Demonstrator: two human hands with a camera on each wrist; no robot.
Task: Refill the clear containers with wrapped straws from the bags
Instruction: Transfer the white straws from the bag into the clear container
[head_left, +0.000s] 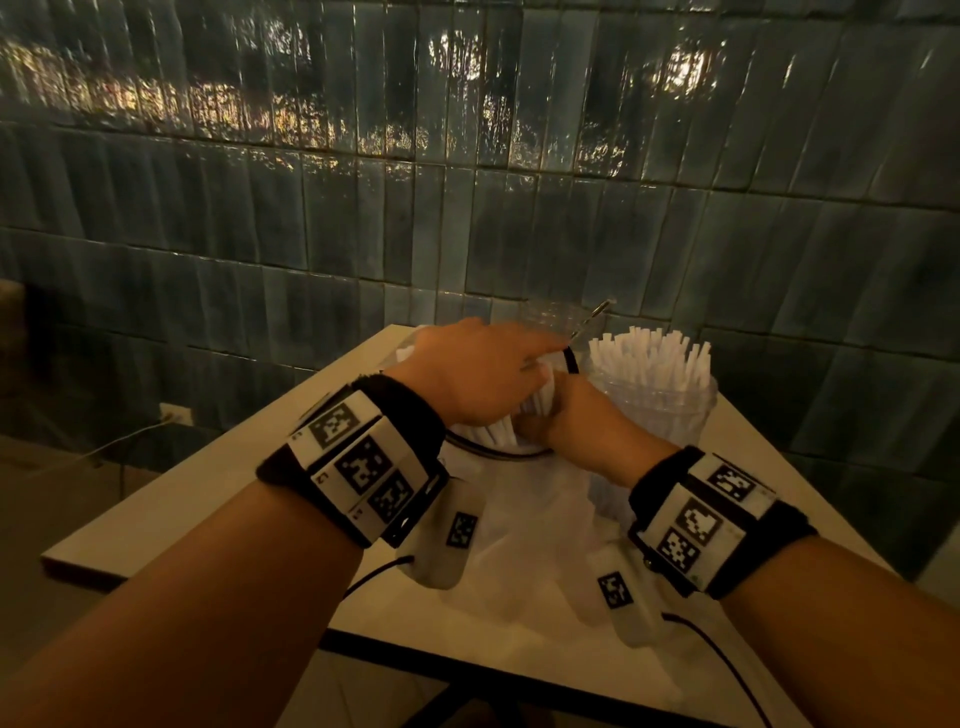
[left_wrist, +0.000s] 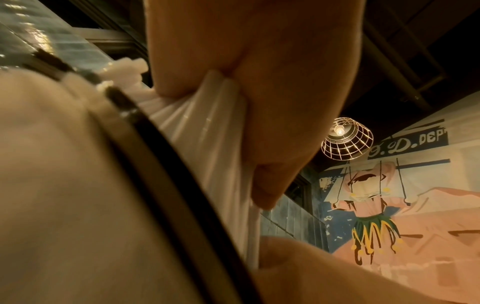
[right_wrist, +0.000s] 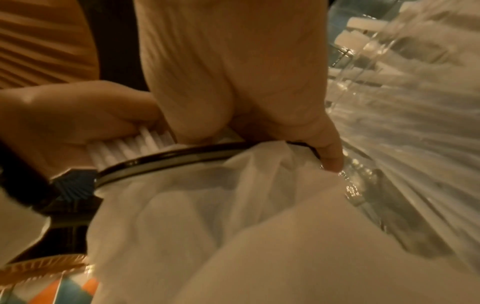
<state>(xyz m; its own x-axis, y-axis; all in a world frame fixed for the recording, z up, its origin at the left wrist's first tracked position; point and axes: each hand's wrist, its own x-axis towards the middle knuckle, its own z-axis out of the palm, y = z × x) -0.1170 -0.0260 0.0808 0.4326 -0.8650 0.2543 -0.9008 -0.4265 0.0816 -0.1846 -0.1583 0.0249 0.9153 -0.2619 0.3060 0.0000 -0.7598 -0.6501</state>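
Observation:
A bundle of white wrapped straws (head_left: 540, 400) sticks up out of a white bag (head_left: 530, 509) whose mouth carries a dark ring (right_wrist: 166, 156). My left hand (head_left: 483, 374) reaches over from above, and its fingers curl round the bundle (left_wrist: 207, 123). My right hand (head_left: 576, 421) grips the same bundle lower down, thumb against the straws (right_wrist: 130, 148), with one fingertip (right_wrist: 330, 162) over the ring and the bag's edge. To the right stands a clear container (head_left: 654, 405) packed with upright straws. A second clear container (head_left: 556, 314) stands behind the hands; what it holds is hidden.
Everything stands on a pale table (head_left: 208, 493) pushed against a dark tiled wall (head_left: 467, 182). The full container sits close beside my right hand. A cable (head_left: 119, 441) runs along the floor at left to a wall socket.

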